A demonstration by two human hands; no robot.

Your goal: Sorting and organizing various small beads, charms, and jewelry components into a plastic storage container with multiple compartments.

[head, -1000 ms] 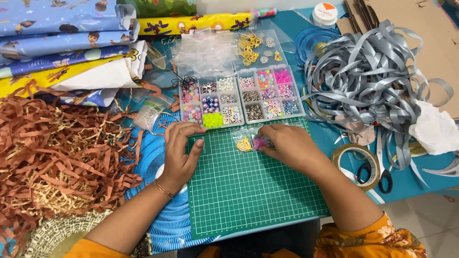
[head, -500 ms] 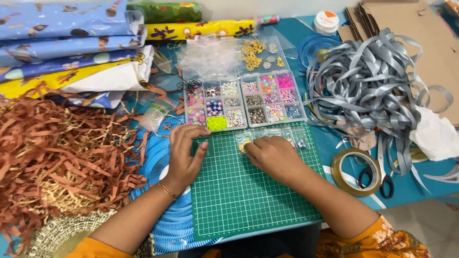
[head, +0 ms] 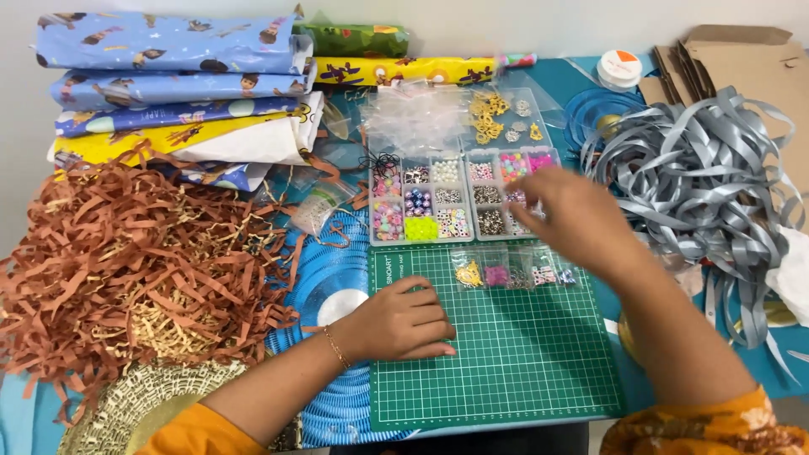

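Right hand (head: pixel 573 221), blurred and raised over the bead box (head: pixel 459 198), grip indeterminate; left hand (head: pixel 404 324) flat, fingers loosely curled, holding nothing, on the green mat (head: pixel 497 362). Blue tabletop cluttered: brown paper shred (head: pixel 135 261) left, grey ribbon (head: pixel 699 185) right, wrapping rolls (head: pixel 177 76) behind. Small bead bags (head: pixel 510 274) lie in a row on the mat's far edge, below the right hand and apart from the left.

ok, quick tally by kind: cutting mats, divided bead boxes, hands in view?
green cutting mat: 1
divided bead boxes: 2
hands: 2, left hand resting on the mat edge, right hand blurred over the right box
Total: 5
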